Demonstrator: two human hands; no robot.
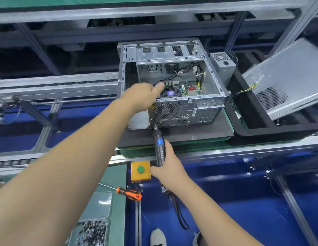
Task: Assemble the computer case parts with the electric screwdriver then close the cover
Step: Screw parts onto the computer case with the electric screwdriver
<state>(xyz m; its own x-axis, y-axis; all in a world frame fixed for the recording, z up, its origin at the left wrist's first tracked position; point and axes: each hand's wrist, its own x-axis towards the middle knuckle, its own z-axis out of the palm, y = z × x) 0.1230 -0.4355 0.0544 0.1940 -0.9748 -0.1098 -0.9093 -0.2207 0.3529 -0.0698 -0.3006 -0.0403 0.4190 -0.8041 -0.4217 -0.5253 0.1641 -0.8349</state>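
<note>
Here, case: the open computer case lies on its side on a dark foam pad atop the conveyor line, rear panel toward the person, its inside with the board and fan exposed.
Step in hand: screw-driving at the rear lower-left corner of the case, judging by where the tool's tip sits; the cover is not yet on.
Electric screwdriver: the electric screwdriver slants up from the right hand, its bit touching or just at the case's rear edge near the fan grille; whether a screw sits there is too small to tell.
Right hand: the right hand is curled firmly around the screwdriver's lower body, thumb along the barrel.
Left hand: the left hand rests on the case's near top edge, fingers fairly straight and reaching over the rim, blurred; it seems to steady the case, not grasp anything.
Next move: probably keeping the bit square to the hole while the left hand braces.
Cover: the side cover leans tilted at the right, well apart from the case.
Nearby: a tray of screws, an orange-handled manual screwdriver and a yellow box with a green button lie below.
</note>
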